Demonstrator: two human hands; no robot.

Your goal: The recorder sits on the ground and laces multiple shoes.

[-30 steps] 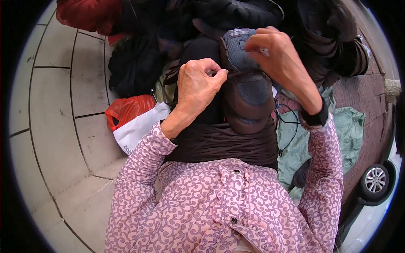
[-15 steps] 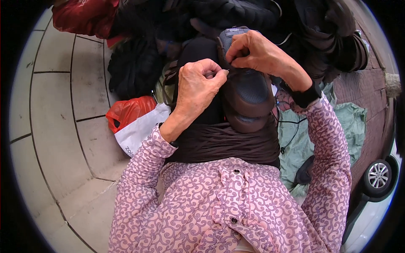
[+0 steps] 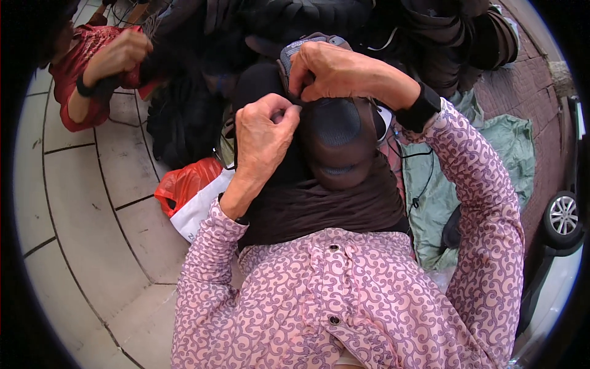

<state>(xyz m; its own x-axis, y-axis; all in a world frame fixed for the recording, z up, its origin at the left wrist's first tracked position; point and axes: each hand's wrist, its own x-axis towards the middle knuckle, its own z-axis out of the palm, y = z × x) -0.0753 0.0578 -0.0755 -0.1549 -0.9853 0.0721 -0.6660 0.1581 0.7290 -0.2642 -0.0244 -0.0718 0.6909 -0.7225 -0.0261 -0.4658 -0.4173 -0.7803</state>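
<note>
A dark brown shoe point(image 3: 341, 157) with blue-grey mesh panels lies across my lap, its printed grey lining point(image 3: 295, 49) showing at the far end. My right hand point(image 3: 335, 67) bends over the shoe's far opening with its thumb and fingertips pinched together at the edge. Just left of it, my left hand point(image 3: 264, 129) also pinches, thumb against forefinger, close to the right fingertips. Whatever lies between the fingers of either hand is too small or hidden to make out. Dark brown cloth point(image 3: 313, 212) covers my lap beneath the shoe.
At the upper left another person's hand point(image 3: 120, 55) with a dark wristband and red sleeve is raised. Dark shoes point(image 3: 442, 31) are piled beyond my knees. A red plastic bag point(image 3: 187, 181) lies at left, a pale green sheet point(image 3: 504, 147) at right. A car wheel point(image 3: 562, 215) shows far right.
The other person in red has come further into view at upper left, with a hand now visible. My hands and the shoe appear further left; both hands remain pinched close together.
</note>
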